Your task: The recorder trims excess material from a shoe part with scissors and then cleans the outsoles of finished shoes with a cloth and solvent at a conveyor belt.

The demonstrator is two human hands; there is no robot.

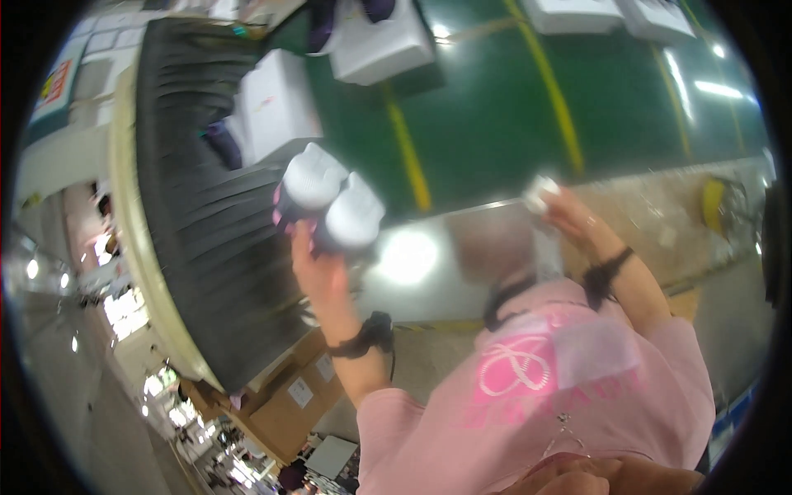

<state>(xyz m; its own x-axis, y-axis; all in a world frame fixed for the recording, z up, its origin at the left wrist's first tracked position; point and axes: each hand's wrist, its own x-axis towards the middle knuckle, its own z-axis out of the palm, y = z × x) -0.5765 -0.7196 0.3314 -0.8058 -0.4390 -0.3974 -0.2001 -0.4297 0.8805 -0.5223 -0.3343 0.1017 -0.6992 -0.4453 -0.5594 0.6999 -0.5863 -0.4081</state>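
Observation:
In my left hand is a pair of shoes, held together with their pale white soles showing and dark uppers edged in pink. The fingers are closed around the near end of the pair, above the shiny metal table edge. My right hand is closed, its fingertips pinching a small white crumpled wad by the near edge of the green belt. Motion blur hides what the wad is made of.
A white box stands on the left beside a dark shoe, at the black ribbed surface. Another white box with dark shoes lies farther off on the belt. More white boxes are at the far right. Cardboard boxes sit lower left.

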